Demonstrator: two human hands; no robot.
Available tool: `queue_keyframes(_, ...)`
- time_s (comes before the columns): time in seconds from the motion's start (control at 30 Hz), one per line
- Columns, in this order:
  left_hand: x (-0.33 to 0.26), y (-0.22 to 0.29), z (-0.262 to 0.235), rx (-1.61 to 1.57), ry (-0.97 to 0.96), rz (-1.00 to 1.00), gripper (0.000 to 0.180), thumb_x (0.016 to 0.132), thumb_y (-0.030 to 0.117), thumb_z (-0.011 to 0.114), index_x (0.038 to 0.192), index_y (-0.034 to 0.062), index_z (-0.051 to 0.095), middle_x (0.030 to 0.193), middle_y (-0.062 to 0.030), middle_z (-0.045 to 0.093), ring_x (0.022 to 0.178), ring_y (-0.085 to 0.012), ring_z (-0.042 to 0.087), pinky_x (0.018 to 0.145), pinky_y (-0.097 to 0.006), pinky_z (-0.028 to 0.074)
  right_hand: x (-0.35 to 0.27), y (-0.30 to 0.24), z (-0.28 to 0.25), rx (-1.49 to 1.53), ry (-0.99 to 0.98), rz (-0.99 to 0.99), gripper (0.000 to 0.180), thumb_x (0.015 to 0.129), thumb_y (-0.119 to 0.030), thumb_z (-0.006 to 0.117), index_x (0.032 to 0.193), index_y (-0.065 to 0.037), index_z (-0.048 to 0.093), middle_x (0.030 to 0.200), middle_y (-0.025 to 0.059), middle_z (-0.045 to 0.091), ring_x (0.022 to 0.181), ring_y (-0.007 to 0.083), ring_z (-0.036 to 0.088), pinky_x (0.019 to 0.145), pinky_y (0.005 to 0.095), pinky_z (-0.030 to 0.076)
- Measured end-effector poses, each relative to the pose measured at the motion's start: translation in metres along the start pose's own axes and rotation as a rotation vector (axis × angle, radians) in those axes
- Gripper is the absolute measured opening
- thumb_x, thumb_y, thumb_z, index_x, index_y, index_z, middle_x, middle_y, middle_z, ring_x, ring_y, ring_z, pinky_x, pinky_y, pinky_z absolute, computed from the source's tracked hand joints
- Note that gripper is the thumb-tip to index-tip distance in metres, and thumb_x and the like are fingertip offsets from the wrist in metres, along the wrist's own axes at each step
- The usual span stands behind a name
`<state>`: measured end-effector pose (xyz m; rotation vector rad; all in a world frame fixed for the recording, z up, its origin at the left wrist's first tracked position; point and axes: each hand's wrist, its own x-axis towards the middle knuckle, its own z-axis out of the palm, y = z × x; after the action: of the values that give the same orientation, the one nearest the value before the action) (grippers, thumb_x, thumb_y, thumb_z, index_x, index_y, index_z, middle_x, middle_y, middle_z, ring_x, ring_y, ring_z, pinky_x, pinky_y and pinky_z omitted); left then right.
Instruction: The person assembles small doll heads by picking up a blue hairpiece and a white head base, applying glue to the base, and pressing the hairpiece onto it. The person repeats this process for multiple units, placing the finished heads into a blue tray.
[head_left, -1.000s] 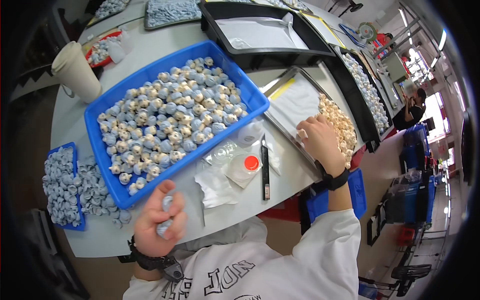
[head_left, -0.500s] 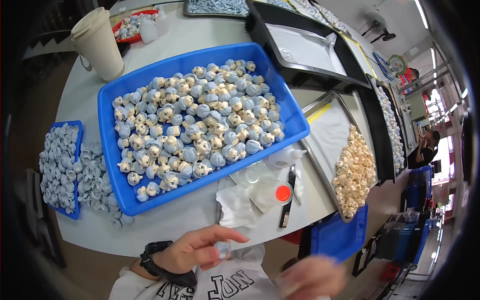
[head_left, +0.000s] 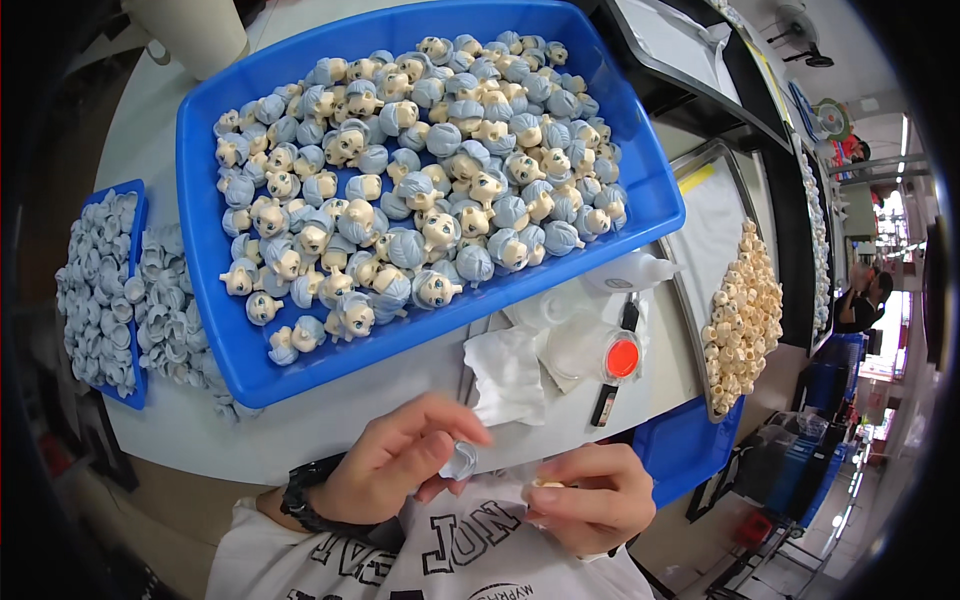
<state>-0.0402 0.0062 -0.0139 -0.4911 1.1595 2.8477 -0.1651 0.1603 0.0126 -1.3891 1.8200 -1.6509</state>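
Observation:
My left hand point(head_left: 390, 468) is closed, pinching a hollow light-blue doll hair piece point(head_left: 461, 461) between thumb and fingers. To its right, my right hand point(head_left: 603, 492) grips a small cream doll head piece point(head_left: 548, 484), mostly covered by the fingers. Both hands are over my shirt at the near table edge, a short gap between them. Beyond them lies a large blue tray point(head_left: 650, 195) full of small doll heads point(head_left: 440, 230) with cream faces and blue hair.
Loose blue hair pieces point(head_left: 170, 310) lie at left beside a smaller blue tray point(head_left: 138, 215). A white cloth point(head_left: 505, 375), a red-topped jar point(head_left: 622, 358), a black pen-like tool point(head_left: 604, 405) and a squeeze bottle point(head_left: 630, 272) sit between. At right, a metal tray point(head_left: 690, 280) holds cream pieces point(head_left: 745, 320).
My right hand has come up and left, closer to the left hand, and now shows a cream piece. The hair piece in my left hand has turned its hollow side into view. The view has shifted.

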Motion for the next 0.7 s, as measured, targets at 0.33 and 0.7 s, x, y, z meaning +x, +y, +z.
queue_keyframes(0.33,0.002,-0.005,0.000,-0.047,0.044,0.092,0.043,0.087,0.013,0.046,0.125,-0.0018,0.032,0.096,-0.0141,0.057,0.058,-0.0052,0.044,0.054,-0.016,0.038,0.000,0.003,-0.039,-0.254,0.194,-0.056,0.035,0.054,0.010,0.061,0.089,0.005,0.062,0.082,0.0168,0.056,0.063,0.0182,0.058,0.052,0.0214,0.045)
queue_keyframes(0.7,0.001,-0.009,-0.012,0.163,0.039,0.166,0.035,0.074,0.003,0.060,0.108,-0.0029,0.054,0.092,-0.0087,0.054,0.066,-0.0069,0.046,0.061,-0.019,0.038,0.045,0.012,-0.055,-0.796,-0.006,0.034,0.037,0.051,0.004,0.066,0.088,-0.003,0.063,0.078,0.0069,0.059,0.068,0.0211,0.051,0.057,0.0287,0.040)
